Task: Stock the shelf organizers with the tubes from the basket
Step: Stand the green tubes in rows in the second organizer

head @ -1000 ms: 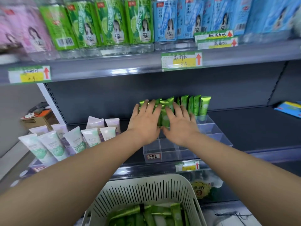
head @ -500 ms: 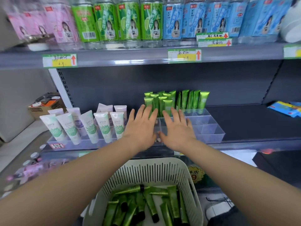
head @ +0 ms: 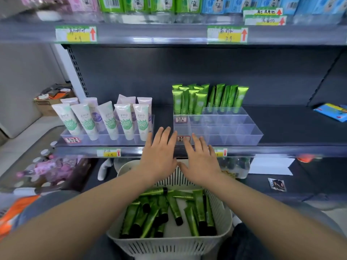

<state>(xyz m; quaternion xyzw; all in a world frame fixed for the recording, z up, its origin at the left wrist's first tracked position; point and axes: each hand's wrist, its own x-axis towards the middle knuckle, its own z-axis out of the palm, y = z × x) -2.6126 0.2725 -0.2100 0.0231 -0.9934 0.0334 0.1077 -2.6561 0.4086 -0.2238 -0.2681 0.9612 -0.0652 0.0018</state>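
Tubes (head: 169, 212), green with black caps: lie loose and crisscrossed in the white basket (head: 169, 244), low between the forearms, presumably kept there for an easy reach. Higher up, on the shelf: standing tubes (head: 189, 102) of the same kind, crimped ends up, packed into the back rows of the clear organizer (head: 234, 132). Likely filled back to front, so that later rows go in unhindered. Front and middle compartments bare.

Left hand (head: 159, 156): flat, fingers straight and spread, grasps nothing. Hovers over the basket's far rim, fingertips just beside the organizer's front left corner. Right hand (head: 201, 162): likewise flat and splayed, holds nothing, fingertips at the small label on the organizer's front wall. Cannot tell whether touching.

To the left, near but apart: white tubes (head: 105, 119), leaning in a second clear tray (head: 105, 141). Far right on the same shelf: a blue packet (head: 332, 111). Above: a row of bottles (head: 159, 4). Far left, on the floor: a cardboard box (head: 50, 106). In the way between basket and bare compartments: seemingly only the shelf's front lip (head: 281, 150), to be cleared on each lift.
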